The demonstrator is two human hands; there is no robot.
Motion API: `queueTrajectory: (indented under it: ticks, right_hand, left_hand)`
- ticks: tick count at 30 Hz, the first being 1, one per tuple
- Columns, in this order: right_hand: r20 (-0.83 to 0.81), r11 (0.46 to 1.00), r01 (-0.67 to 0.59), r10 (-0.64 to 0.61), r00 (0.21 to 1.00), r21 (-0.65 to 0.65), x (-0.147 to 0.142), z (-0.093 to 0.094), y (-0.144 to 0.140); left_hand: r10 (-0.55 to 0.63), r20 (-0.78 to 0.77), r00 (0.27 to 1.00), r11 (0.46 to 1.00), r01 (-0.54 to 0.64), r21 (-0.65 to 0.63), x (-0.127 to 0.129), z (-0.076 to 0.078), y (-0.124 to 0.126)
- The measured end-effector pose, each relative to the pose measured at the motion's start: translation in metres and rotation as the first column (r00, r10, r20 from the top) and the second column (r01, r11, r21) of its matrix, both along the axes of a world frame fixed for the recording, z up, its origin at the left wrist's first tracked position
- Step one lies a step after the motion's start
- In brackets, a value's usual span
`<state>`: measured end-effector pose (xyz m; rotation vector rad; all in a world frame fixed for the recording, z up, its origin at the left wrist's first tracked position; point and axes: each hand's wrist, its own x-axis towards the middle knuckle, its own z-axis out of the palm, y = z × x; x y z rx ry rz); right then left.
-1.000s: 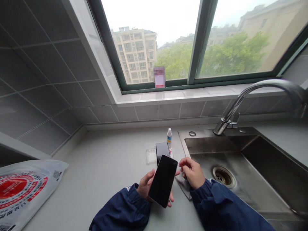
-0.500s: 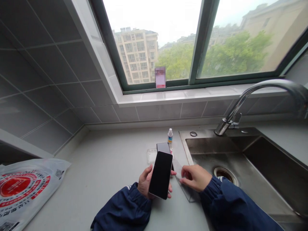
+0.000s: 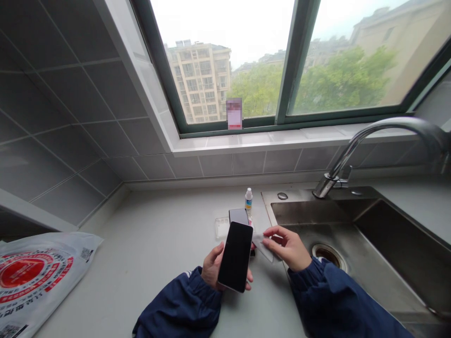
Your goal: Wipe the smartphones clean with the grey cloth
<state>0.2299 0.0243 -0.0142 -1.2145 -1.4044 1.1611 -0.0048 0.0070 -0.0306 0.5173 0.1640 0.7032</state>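
A smartphone (image 3: 235, 256) with a dark screen lies tilted in my left hand (image 3: 211, 267), whose thumb and fingers wrap its edges. Just right of it, my right hand (image 3: 288, 246) pinches a thin translucent plastic sheet (image 3: 266, 251) between thumb and fingers. Part of the sheet hangs below the fingertips. Behind the phone's top, a grey flat rectangular item (image 3: 238, 216) shows, mostly hidden. Beside that lies a clear phone case (image 3: 221, 228). A small white bottle (image 3: 248, 201) with a coloured label stands upright farther back.
A steel sink (image 3: 276, 220) with a curved faucet (image 3: 331, 176) occupies the right of the white counter (image 3: 158, 234). At the left lies a plastic bag (image 3: 52, 277) with red print. A window (image 3: 260, 94) rises behind the counter.
My right hand has moved slightly up and its fingers have turned, bringing the plastic sheet higher and closer to the phone's right side. My left hand and the phone stay nearly still.
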Motion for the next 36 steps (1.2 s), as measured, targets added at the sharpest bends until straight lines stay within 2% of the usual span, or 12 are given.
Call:
queueTrajectory:
  ticks: [7, 12, 17, 22, 29, 33, 36]
  right_hand:
    - [-0.17, 0.998, 0.051, -0.058, 0.984, -0.048, -0.01, -0.002, -0.004]
    - [-0.203, 0.995, 0.086, -0.096, 0.974, -0.056, -0.006, -0.001, -0.003]
    - [-0.235, 0.998, 0.03, -0.042, 0.971, -0.055, -0.012, 0.0, -0.007]
    - [-0.319, 0.998, -0.052, 0.036, 0.947, -0.043, -0.017, -0.001, -0.011]
    - [-0.462, 0.989, -0.146, 0.129, 0.877, -0.003, -0.015, -0.003, -0.012]
    - [-0.516, 0.984, -0.176, 0.17, 0.84, 0.038, -0.013, 0.003, -0.013]
    - [-0.53, 0.978, -0.203, 0.199, 0.825, 0.051, -0.01, 0.008, -0.014]
  left_hand:
    - [-0.108, 0.023, 0.994, 0.994, 0.107, 0.032, 0.0, -0.002, 0.001]
    - [-0.116, 0.056, 0.992, 0.993, 0.114, 0.038, 0.003, 0.003, 0.001]
    - [-0.173, 0.045, 0.984, 0.985, 0.172, 0.033, 0.002, 0.006, -0.001]
    - [-0.274, 0.011, 0.962, 0.96, 0.273, 0.06, -0.002, -0.002, 0.001]
    - [-0.26, 0.011, 0.966, 0.963, 0.258, 0.08, -0.002, -0.004, 0.001]
    - [-0.199, 0.003, 0.98, 0.979, 0.199, 0.032, -0.005, -0.003, -0.001]
    - [-0.154, 0.008, 0.988, 0.988, 0.154, 0.023, -0.008, -0.008, -0.002]
